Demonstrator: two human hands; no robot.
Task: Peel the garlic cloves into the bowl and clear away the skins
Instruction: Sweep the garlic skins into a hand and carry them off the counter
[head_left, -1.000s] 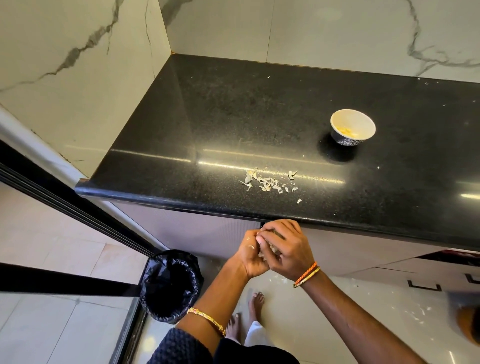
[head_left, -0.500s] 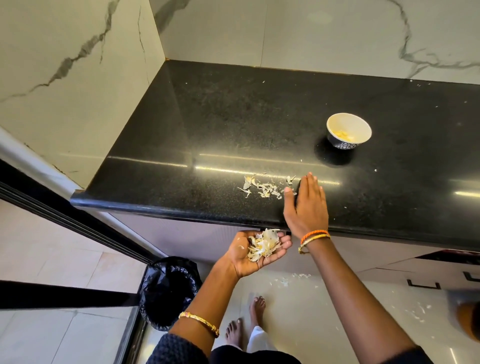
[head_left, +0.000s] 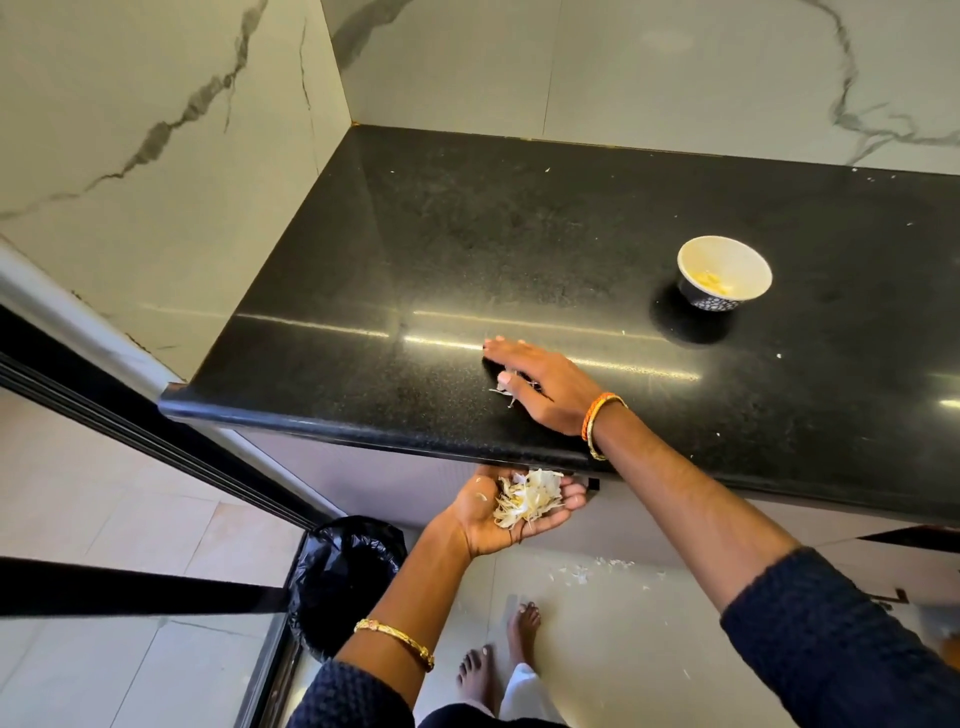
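Note:
My right hand (head_left: 543, 387) lies flat on the black counter (head_left: 415, 260), fingers straight, covering loose garlic skins; a few scraps (head_left: 506, 389) show at its near edge. My left hand (head_left: 511, 512) is cupped palm up just below the counter's front edge and carries a heap of pale garlic skins (head_left: 527, 499). A small white bowl (head_left: 724, 270) with yellowish peeled cloves inside stands on the counter to the far right, well apart from both hands.
A bin lined with a black bag (head_left: 345, 577) stands on the floor at the lower left, below the counter's corner. Skin scraps (head_left: 576, 574) lie on the pale floor tiles near my bare feet. Marble walls close the counter at the back and left.
My hands parted from in front of the counter. The right one went up onto the counter and slid left over the skin pile; the left one opened below the edge, holding skins.

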